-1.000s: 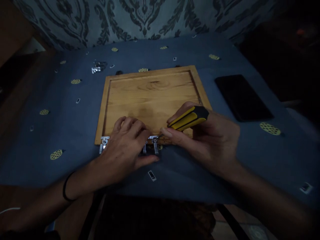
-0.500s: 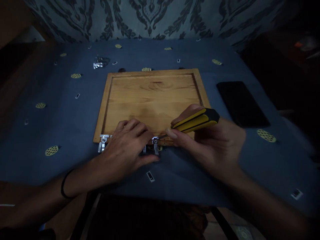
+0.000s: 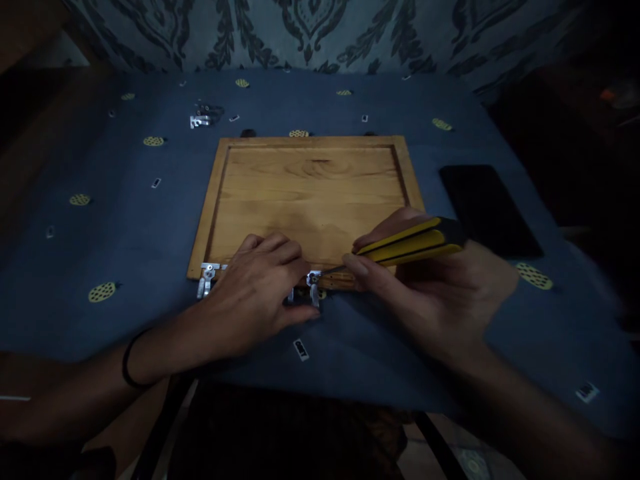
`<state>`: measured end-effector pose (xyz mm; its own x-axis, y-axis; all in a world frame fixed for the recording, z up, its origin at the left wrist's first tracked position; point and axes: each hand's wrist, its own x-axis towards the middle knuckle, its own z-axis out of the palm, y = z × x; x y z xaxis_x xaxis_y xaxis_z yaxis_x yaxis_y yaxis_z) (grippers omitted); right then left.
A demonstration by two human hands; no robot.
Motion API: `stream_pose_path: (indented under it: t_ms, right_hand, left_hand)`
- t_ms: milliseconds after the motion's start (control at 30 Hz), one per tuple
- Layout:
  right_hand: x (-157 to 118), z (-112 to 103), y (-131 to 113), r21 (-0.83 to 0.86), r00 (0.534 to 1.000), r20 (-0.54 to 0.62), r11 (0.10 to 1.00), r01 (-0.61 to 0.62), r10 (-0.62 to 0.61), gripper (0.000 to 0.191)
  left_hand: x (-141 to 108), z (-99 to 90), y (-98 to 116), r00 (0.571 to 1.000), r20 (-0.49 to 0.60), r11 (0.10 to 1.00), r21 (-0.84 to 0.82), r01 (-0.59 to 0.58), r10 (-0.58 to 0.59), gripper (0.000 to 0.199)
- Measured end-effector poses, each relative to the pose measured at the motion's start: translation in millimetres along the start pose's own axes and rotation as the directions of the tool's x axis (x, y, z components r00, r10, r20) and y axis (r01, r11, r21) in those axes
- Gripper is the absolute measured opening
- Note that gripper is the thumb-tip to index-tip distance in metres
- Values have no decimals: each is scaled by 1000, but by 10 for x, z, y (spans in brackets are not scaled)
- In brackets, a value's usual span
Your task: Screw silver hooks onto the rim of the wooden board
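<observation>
A wooden panel (image 3: pixel 315 193) with a raised frame lies on the blue cloth. Metal hinges sit along its near edge, one at the left corner (image 3: pixel 209 277) and another near the middle (image 3: pixel 313 283). My left hand (image 3: pixel 260 280) rests over the near edge between them, fingers bent together and thumb beside the middle hinge; its fingertips are pressed on metal pieces that are partly hidden. In my right hand (image 3: pixel 425 287) is a yellow and black screwdriver (image 3: pixel 410 245), held between thumb and fingers. Its thin shaft reaches left to the middle hinge.
A dark flat phone-like object (image 3: pixel 490 210) lies right of the panel. Behind the panel at the left are a loose hinge (image 3: pixel 201 121) and small metal parts. Patterned fabric (image 3: pixel 310 33) stands along the table's far side.
My right hand and the screwdriver handle have shifted slightly right, with the tip still at the middle hinge. The whole view has moved a little. My left hand stays over the panel's edge.
</observation>
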<state>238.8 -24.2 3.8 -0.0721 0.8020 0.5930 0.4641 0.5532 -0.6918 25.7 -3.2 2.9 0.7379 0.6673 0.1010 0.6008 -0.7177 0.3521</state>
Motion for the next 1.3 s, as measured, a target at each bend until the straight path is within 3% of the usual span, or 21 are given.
stream_pose_path:
  t_ms: [133, 233, 533, 767, 1167, 1300]
  right_hand:
    - [26, -7, -11, -6, 986, -117, 993, 118, -118, 28]
    - [35, -1, -11, -2, 986, -140, 996, 88, -87, 29]
    - [10, 38, -41, 60, 992, -121, 997, 46, -39, 30]
    - [-46, -9, -56, 20, 993, -14, 993, -120, 120, 27]
    - [-3, 33, -58, 135, 999, 6, 990, -44, 44, 22]
    - [13, 35, -96, 235, 985, 64, 957, -171, 160, 12]
  left_hand:
    - [9, -10, 3, 999, 37, 1000, -11, 13, -13, 33]
    - [11, -16, 0, 999, 52, 1000, -15, 18, -18, 33]
    - [12, -11, 5, 999, 47, 1000, 10, 20, -20, 30]
    - [4, -9, -3, 1000, 27, 1000, 11, 3, -4, 27]
    - [29, -37, 26, 997, 71, 999, 15, 34, -35, 29]
    - [42, -59, 39, 994, 95, 999, 11, 45, -46, 30]
